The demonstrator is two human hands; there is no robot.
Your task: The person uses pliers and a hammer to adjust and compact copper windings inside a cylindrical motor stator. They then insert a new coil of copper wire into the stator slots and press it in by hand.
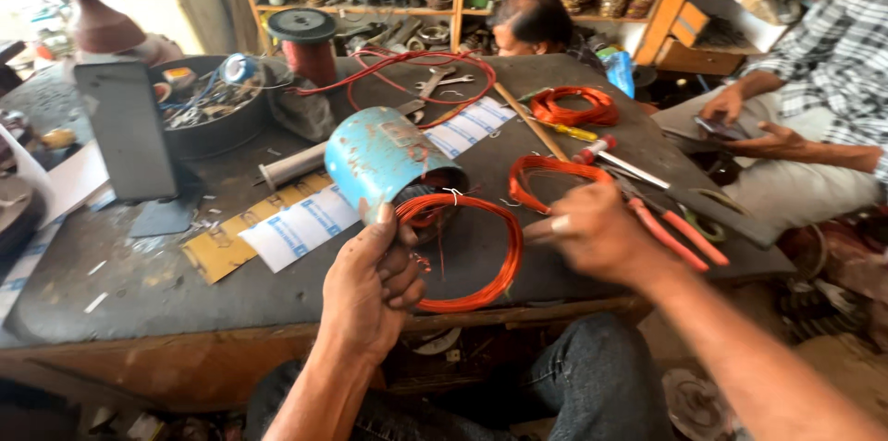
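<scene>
1. Head view looks down on a dark workbench (139, 284), with both of the person's hands near its front edge.
2. Left hand (370, 284) is closed around the open end of a blue motor casing (384, 156), fingers curled over the rim, and seemingly around the orange wire coil (467, 251) there too; the grip appears to steady the casing lying on its side with its opening turned toward the person.
3. Orange wire coil hangs out of that opening as a wide loop, resting on the bench at the front edge; it is thin, glossy copper-coloured wire bundled into a ring.
4. Right hand (592, 233) is blurred, just right of the loop; whether it pinches anything I cannot tell, though the fingers look partly curled.
5. Red-handled pliers (666, 228) lie just beyond the right hand, and a screwdriver (610, 156) lies further back.
6. Two more orange coils lie toward the back right of the bench, white labelled strips (301, 228) near the middle.
7. Another person sits at the right, beyond the bench's edge, holding a phone (721, 129).
</scene>
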